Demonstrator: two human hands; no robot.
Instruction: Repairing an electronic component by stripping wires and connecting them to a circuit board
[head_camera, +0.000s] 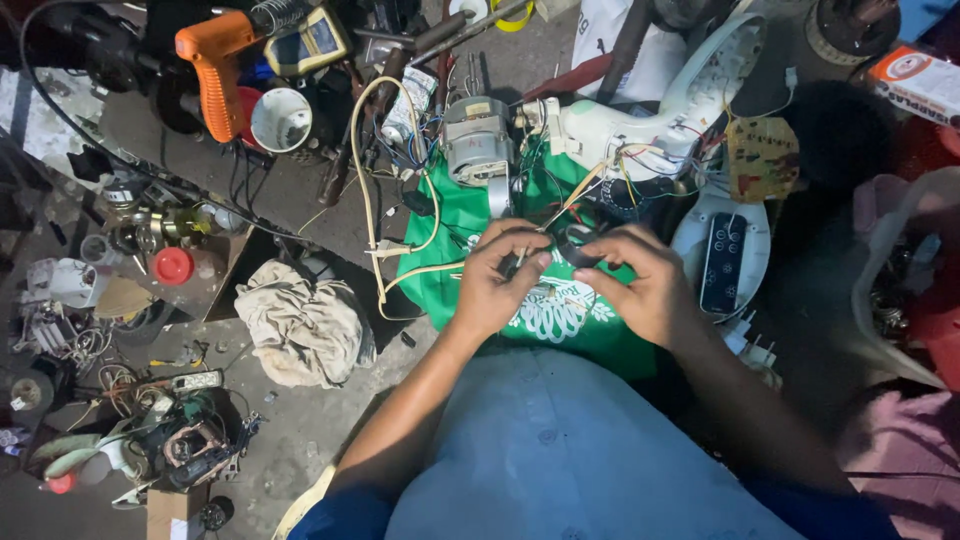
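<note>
My left hand pinches the ends of thin wires that run up to an opened white fan housing. Close beside it, my right hand holds a small dark roll, maybe tape, against the same wires. Both hands hover over a green cloth bag spread on the floor. A grey electric motor lies at the top of the bag, just beyond my hands. What exactly sits between my fingertips is too small to tell.
A crumpled beige rag lies left of the bag. An orange drill, a white cup, a cream cable, a white control panel, a yellow circuit board and loose parts crowd the floor.
</note>
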